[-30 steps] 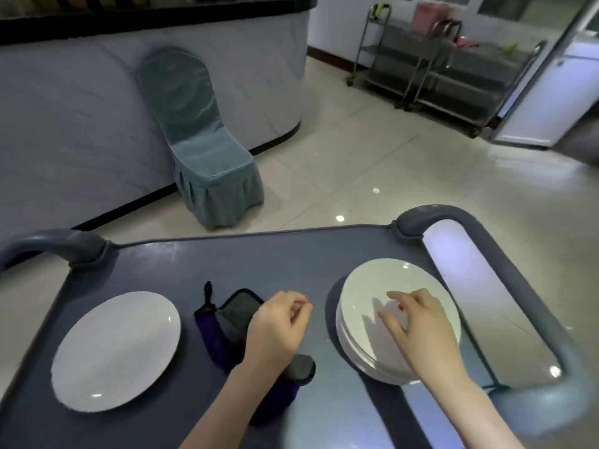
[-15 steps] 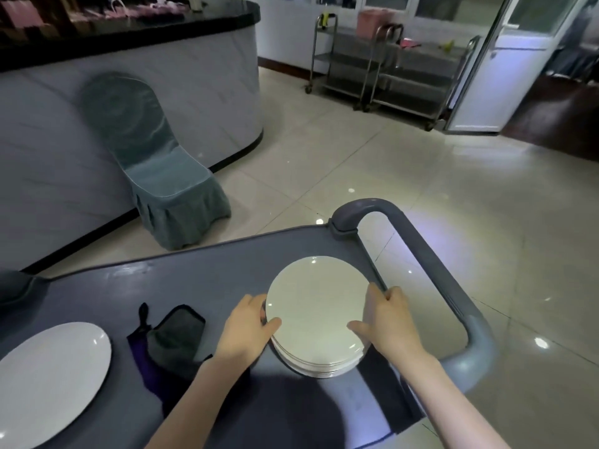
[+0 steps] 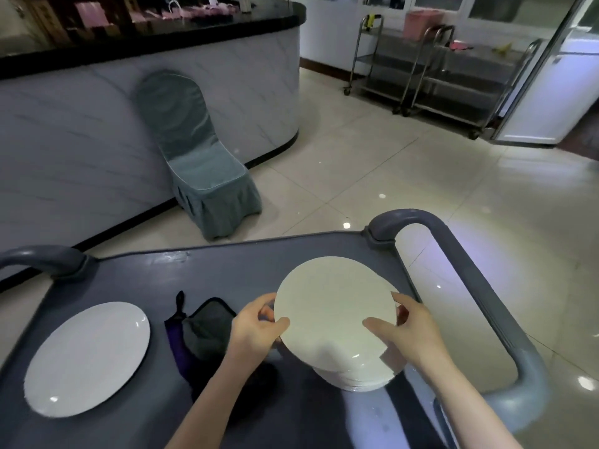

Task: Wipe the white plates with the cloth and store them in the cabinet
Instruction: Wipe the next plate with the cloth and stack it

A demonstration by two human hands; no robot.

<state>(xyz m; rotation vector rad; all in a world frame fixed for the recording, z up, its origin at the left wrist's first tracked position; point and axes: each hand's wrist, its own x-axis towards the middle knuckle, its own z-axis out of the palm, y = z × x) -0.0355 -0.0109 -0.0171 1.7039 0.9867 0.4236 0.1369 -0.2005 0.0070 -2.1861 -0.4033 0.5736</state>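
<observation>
In the head view, both hands pinch opposite edges of the top white plates [image 3: 334, 306], raised and tilted off the rest of the stack [image 3: 356, 380], which sits just under the right wrist. A two-sided grip probably keeps the slick plates from sliding. The left hand [image 3: 256, 328] has its thumb on the rim and fingers curled beneath. The right hand [image 3: 408, 332] lays its thumb across the plate face with fingers tucked under the edge. Both forearms reach forward. The dark cloth [image 3: 207, 328] lies just left of the left hand on the cart's tabletop [image 3: 227, 267], handy for wiping. A single white plate [image 3: 87, 358] lies flat well beyond the cloth.
</observation>
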